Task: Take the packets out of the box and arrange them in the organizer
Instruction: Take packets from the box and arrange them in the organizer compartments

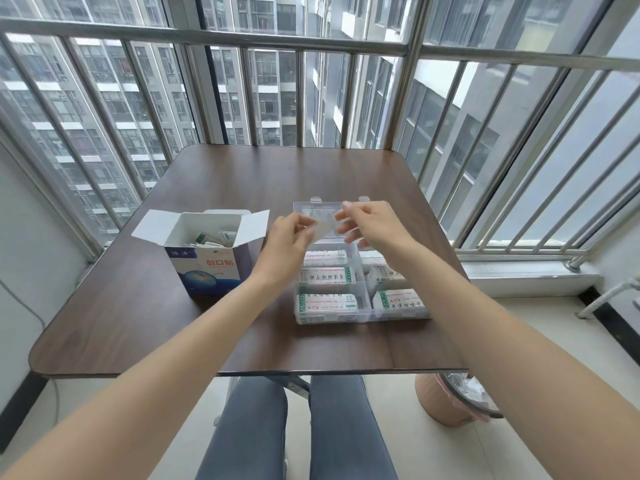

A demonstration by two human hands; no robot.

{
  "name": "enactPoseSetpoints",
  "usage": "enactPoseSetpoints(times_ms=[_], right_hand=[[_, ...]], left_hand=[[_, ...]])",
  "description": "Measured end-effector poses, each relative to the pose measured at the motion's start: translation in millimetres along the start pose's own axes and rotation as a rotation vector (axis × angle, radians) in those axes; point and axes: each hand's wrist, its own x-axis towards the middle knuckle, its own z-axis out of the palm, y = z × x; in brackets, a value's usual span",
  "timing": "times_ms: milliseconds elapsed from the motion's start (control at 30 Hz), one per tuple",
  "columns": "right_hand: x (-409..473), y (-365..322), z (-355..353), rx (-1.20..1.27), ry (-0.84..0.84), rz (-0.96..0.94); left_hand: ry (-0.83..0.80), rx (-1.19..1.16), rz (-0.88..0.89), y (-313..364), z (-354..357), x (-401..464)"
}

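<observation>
On the left of the dark wooden table (pixel 138 306) stood one cardboard box (pixel 207 261), white and blue with red characters on its front, its flaps spread open. Several loose packets (pixel 213 238) lay inside it; their number could not be told.

Just right of the box, the left hand (pixel 287 247) was raised above the table, its fingers curled and pinching the left end of a single pale, thin packet (pixel 323 227). The right hand (pixel 374 226) held the other end of that same packet between thumb and forefinger, the remaining fingers loosely spread. The packet hung in the air between the two hands, over the far part of the organizer, blurred and partly see-through.

Below the hands lay one clear plastic organizer (pixel 360 317), its transparent lid (pixel 304 209) tipped back toward the window. Five filled compartments could be counted: three down the left column and two in the right, each holding white packets with green edging (pixel 327 303). The compartment under the right hand was hidden.

On the floor at the right stood one pinkish waste bin (pixel 446 403), beside the table edge.
</observation>
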Motion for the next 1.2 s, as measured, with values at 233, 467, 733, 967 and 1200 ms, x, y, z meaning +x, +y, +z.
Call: enactPoseSetpoints(times_ms=[233, 467, 733, 967, 1200], right_hand=[[-3.6, -1.2, -13.3, 0.277, -0.186, 0.070], [8.5, 16.6, -1.9, -0.192, -0.002, -0.159], [11.5, 23.4, 15.3, -0.521, -0.095, -0.405], [7.7, 24.6, 17.9, -0.766, -0.048, -0.396], [6.1, 19.4, 14.8, -0.773, -0.074, -0.296]], left_hand=[[0.078, 0.109, 0.114, 9.6, 0.6, 3.3], [-0.056, 0.267, 0.154, 8.0, -4.6, -3.0], [-0.113, 0.595, 0.107, 6.3, -7.6, 1.8], [-0.185, 0.725, 0.003, 14.5, -4.7, 12.9], [-0.181, 0.676, -0.021, 13.0, -0.1, 12.2]])
